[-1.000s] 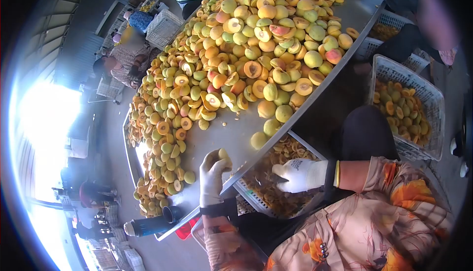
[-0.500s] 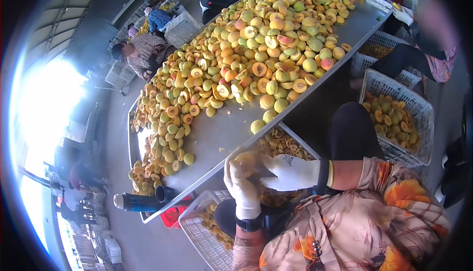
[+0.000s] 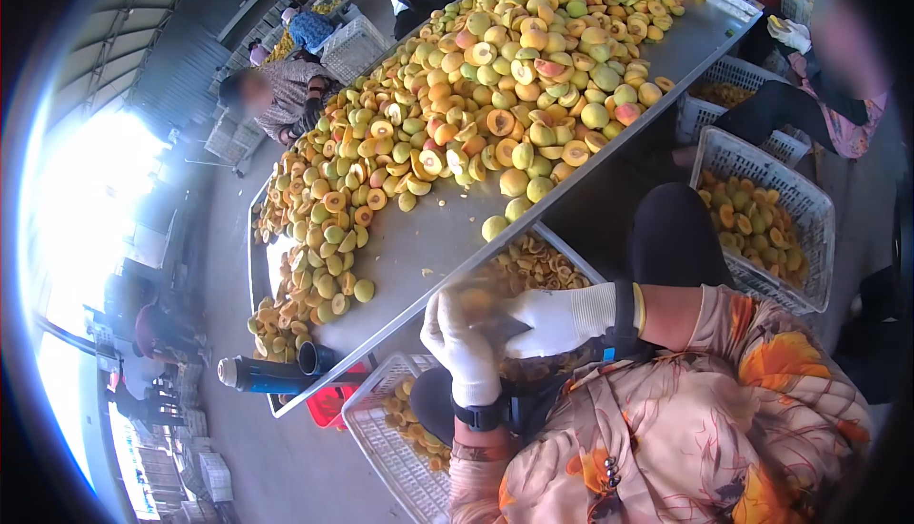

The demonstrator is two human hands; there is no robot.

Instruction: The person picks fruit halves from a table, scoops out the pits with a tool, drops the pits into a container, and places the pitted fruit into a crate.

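Both hands wear white gloves and meet just over the table's near edge. My left hand (image 3: pixel 463 351), with a black watch at the wrist, is closed around a yellow-orange peach (image 3: pixel 468 301), which is blurred by motion. Coming in from the right, my right hand (image 3: pixel 545 322) presses its curled fingers against that fruit. Blur hides whatever its fingertips hold. Beyond them, a large heap of peaches (image 3: pixel 533 77), many halved with pit hollows showing, lies on the metal table (image 3: pixel 419 238).
Below my hands is a crate (image 3: pixel 562 238) of peach pieces. Other white crates of fruit stand at left (image 3: pixel 376 410) and right (image 3: pixel 809 196). A dark blue flask (image 3: pixel 267 375) lies at the table's corner, above a red container (image 3: pixel 328 410). Co-workers (image 3: pixel 286 96) sit around the table.
My hands stay together at the fruit, with the blurred fingers still moving. The view has shifted slightly. The far-left co-worker's arm now reaches toward the heap.
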